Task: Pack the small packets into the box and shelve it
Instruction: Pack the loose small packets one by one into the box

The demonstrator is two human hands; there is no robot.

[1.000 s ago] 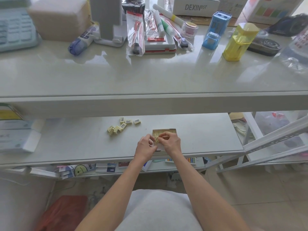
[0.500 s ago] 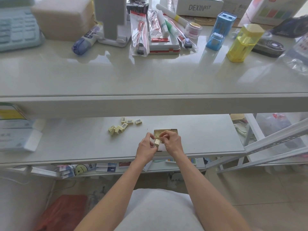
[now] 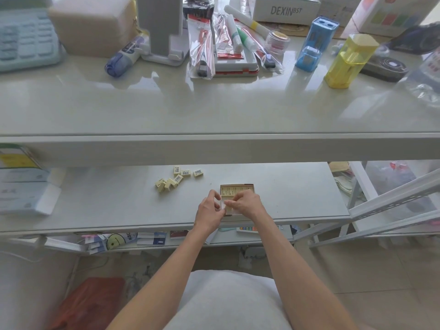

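A small open cardboard box (image 3: 237,188) lies on the lower shelf (image 3: 95,201), with several pale yellow packets lined up inside it. My right hand (image 3: 247,203) covers the box's near half and pinches a small packet (image 3: 228,206) at its left edge. My left hand (image 3: 209,209) is right beside it, fingertips touching the same packet and the box's left side. A loose cluster of several small yellow packets (image 3: 175,180) with barcodes lies on the shelf to the upper left of the box.
The upper counter (image 3: 214,108) overhangs the shelf and carries pens, a blue and a yellow plastic container (image 3: 350,60), a calculator and boxes. Flat boxes (image 3: 23,186) sit at the shelf's left end. A white metal rack (image 3: 392,201) stands at right.
Both hands have stayed at the box, with the fingers shifting slightly lower along its left edge while handling a packet. The loose packets have not moved.
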